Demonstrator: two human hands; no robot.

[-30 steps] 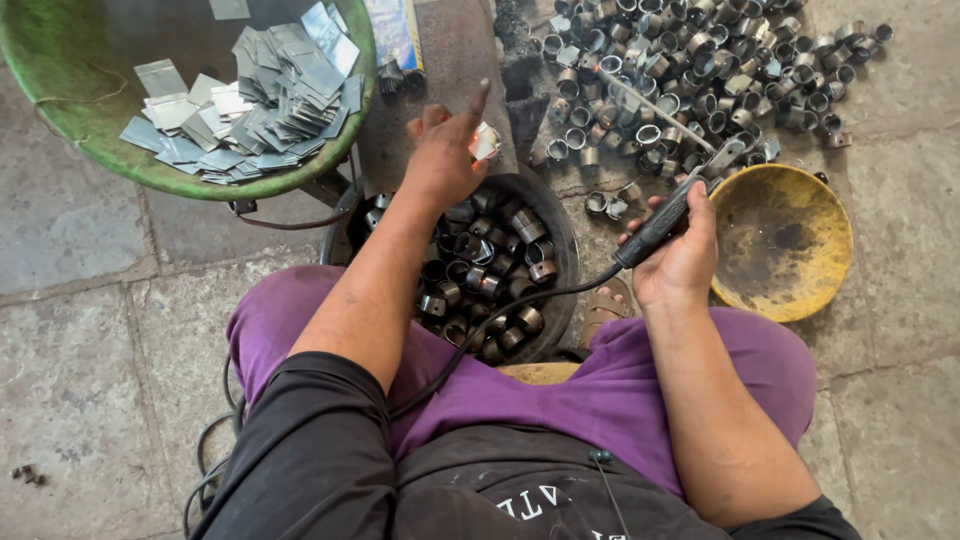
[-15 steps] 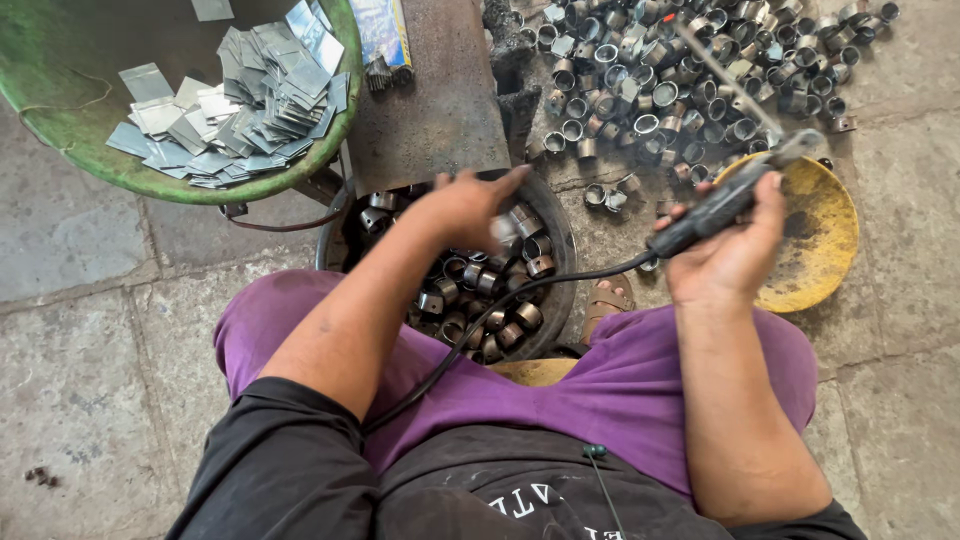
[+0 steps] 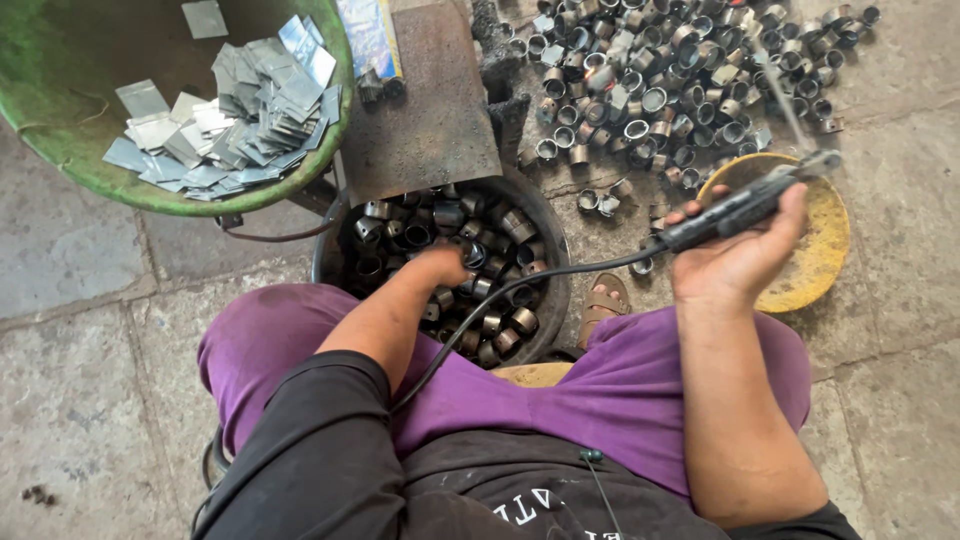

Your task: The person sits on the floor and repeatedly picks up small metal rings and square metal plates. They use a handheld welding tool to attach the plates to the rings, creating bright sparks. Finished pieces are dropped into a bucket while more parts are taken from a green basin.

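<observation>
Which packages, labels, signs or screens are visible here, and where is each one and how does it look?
Printed package: top edge of the view, between the green basin and the rusty metal plate; flat, oblong, blue with yellow and red areas.
Print on the black garment: bottom edge, on the person's chest; pale letters on black.
No signs or screens are in view.
</observation>
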